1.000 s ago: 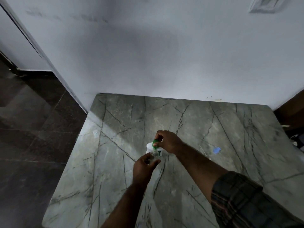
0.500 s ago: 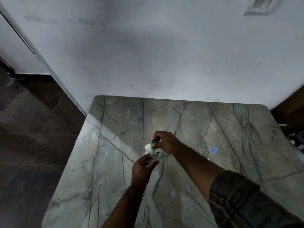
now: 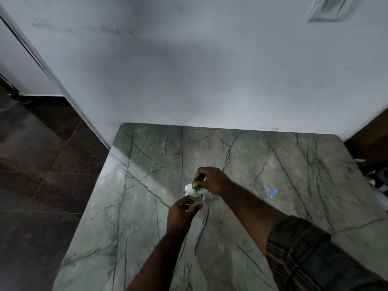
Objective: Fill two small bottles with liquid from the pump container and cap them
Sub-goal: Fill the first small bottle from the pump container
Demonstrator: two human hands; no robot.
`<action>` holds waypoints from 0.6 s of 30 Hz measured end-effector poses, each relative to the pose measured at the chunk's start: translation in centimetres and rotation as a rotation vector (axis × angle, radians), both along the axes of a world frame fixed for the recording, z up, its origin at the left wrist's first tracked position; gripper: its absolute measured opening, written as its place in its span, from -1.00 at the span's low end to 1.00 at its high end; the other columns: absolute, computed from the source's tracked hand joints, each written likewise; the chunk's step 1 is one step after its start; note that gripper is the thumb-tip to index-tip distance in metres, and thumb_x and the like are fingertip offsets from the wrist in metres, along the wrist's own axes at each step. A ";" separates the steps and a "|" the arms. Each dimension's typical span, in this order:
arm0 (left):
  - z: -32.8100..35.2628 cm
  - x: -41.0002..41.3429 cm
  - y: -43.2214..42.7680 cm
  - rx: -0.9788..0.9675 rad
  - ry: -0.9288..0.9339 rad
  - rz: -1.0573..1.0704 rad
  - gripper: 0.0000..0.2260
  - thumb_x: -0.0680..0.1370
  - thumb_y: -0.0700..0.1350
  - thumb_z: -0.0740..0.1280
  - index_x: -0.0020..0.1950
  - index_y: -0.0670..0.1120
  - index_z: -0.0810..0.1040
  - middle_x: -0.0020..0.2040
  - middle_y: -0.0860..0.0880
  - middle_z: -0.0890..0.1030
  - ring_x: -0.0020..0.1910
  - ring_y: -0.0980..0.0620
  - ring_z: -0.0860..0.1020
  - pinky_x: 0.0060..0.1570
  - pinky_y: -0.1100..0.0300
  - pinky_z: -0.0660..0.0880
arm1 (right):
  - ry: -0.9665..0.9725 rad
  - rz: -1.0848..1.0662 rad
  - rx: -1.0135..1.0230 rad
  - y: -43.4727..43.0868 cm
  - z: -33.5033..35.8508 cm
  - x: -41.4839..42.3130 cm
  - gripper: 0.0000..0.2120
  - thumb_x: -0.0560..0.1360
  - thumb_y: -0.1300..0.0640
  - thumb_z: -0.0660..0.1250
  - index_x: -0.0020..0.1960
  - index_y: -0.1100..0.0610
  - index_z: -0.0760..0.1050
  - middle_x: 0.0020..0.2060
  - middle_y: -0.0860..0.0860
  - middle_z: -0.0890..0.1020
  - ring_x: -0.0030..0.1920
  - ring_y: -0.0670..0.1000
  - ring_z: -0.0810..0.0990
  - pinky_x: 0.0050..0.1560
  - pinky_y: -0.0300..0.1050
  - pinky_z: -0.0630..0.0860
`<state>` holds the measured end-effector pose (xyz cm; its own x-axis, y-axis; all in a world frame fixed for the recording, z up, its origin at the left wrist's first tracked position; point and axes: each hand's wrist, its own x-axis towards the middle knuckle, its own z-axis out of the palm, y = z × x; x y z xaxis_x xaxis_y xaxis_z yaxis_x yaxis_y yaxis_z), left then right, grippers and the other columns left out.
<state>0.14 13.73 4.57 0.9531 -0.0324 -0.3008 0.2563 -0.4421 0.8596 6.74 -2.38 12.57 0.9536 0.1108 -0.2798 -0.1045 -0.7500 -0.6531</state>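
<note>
Looks like filling: left hand (image 3: 182, 210) grips small bottle (image 3: 196, 193), right hand (image 3: 212, 180) fingers pinch green pump (image 3: 196, 182); next, press gently.

A single head-worn camera looks forward and steeply down from above the person's hands, near enough that both forearms fill the lower frame; the table (image 3: 147, 206) spreads beneath them, the wall (image 3: 189, 70) rises beyond.

A grey marble-patterned table (image 3: 241, 164) with dark veins stands against a white wall. On it sits a white pump container (image 3: 190, 189) near the middle; well to that container's right lies a small blue scrap (image 3: 273, 192).
</note>
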 end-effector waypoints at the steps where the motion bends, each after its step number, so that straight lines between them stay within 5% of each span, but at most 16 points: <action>1: -0.1 0.1 0.0 -0.004 0.003 0.000 -0.59 0.40 0.05 0.57 0.19 -0.04 0.66 -0.07 0.16 0.70 -0.14 0.32 0.64 -0.23 0.52 0.49 | 0.002 0.014 -0.007 0.0 0.0 0.0 -0.80 0.42 0.06 0.51 -0.02 0.09 0.59 -0.08 -0.02 0.69 -0.02 0.01 0.63 0.12 0.11 0.56; 5: -0.6 0.3 0.4 -0.009 0.004 -0.010 -0.63 0.40 0.04 0.57 0.17 -0.02 0.67 -0.02 0.10 0.72 -0.09 0.22 0.66 -0.15 0.43 0.54 | 0.004 0.040 -0.019 0.0 -0.5 0.0 -0.79 0.42 0.04 0.51 -0.02 0.09 0.58 -0.08 -0.03 0.68 -0.03 0.01 0.62 0.11 0.11 0.55; 11: -0.2 0.3 0.4 -0.030 -0.010 -0.022 -0.74 0.40 0.06 0.57 0.05 0.18 0.64 -0.10 0.20 0.71 -0.14 0.35 0.64 -0.21 0.47 0.52 | 0.028 0.065 -0.044 -0.1 0.1 0.8 -0.78 0.38 0.02 0.54 -0.05 0.06 0.59 -0.09 -0.05 0.68 -0.04 -0.01 0.62 0.09 0.10 0.56; 18: -1.1 0.3 0.3 -0.007 0.001 -0.016 -0.62 0.38 0.08 0.57 0.16 0.06 0.66 -0.03 0.15 0.72 -0.13 0.37 0.63 -0.21 0.51 0.51 | 0.039 0.073 -0.003 -0.3 -0.7 0.6 -0.78 0.41 0.07 0.52 -0.03 0.12 0.56 -0.09 -0.01 0.67 -0.05 0.01 0.62 0.07 0.07 0.56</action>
<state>0.42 14.05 3.51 0.9522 -0.0500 -0.3012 0.2497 -0.4402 0.8625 7.29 -2.65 11.90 0.9315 0.1790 -0.3167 -0.0745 -0.7583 -0.6476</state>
